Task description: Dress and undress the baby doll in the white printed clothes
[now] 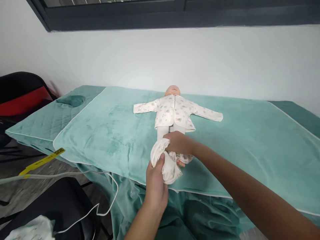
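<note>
1. White garment (172,169) sat bunched at the lower legs of a doll (173,90), just below the frame's center.
2. Left hand (157,175) gripped the bunch, thumb on top; right hand (180,142) touched its upper edge, fingers partly hidden, its hold impossible to tell.
3. Patterned jacket (174,111) clothed the doll, mid-frame, sleeves outstretched.
4. Green sheet (105,130) lay beneath; a black chair (60,203) stood lower left.

Lies face up as a baby doll (172,92) on a green cover (240,140), with head (173,89) toward the far edge and pale legs (163,132) pointing near. Wears a white jacket (165,112) with small prints, spread wide at both sleeves (208,114). Has white, wrinkled cloth (170,168) bunched at the lower legs.
</note>
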Tool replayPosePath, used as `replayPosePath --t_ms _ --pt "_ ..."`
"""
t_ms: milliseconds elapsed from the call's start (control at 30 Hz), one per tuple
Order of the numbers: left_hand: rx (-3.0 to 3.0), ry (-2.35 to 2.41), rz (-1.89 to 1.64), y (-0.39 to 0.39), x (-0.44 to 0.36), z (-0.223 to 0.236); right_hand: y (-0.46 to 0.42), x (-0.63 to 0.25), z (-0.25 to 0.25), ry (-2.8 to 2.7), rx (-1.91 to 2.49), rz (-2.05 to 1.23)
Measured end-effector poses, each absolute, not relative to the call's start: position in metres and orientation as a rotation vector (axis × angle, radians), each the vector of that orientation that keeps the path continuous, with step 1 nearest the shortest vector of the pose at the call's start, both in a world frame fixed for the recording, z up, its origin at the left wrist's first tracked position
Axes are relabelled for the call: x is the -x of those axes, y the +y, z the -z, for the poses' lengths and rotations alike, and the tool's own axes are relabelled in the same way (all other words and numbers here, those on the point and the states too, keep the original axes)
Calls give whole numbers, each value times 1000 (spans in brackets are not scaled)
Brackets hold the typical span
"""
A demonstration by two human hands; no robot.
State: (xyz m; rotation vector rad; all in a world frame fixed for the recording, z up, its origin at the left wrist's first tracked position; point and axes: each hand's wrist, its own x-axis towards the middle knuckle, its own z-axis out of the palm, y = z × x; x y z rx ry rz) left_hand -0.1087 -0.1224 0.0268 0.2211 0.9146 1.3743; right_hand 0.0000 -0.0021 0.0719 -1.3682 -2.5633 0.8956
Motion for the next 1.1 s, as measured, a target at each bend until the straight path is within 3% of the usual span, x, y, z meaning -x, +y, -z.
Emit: replayPosePath --t_ms 233,633,933,1100 --pt "-203 1117 -1395 -148 97 -14 -15 6 -76 -3042 1489 -567" --pt "-621 1351 -1355 -139 107 -26 -13 1 -74 -3032 1356 -749" --pt "-887 1665 -1326 -137 109 10 -11 -3 -75 -2972 1233 -927" --pt "-1049 1696 -1262 -133 110 8 -8 -8 -70 -2878 1196 -1013"
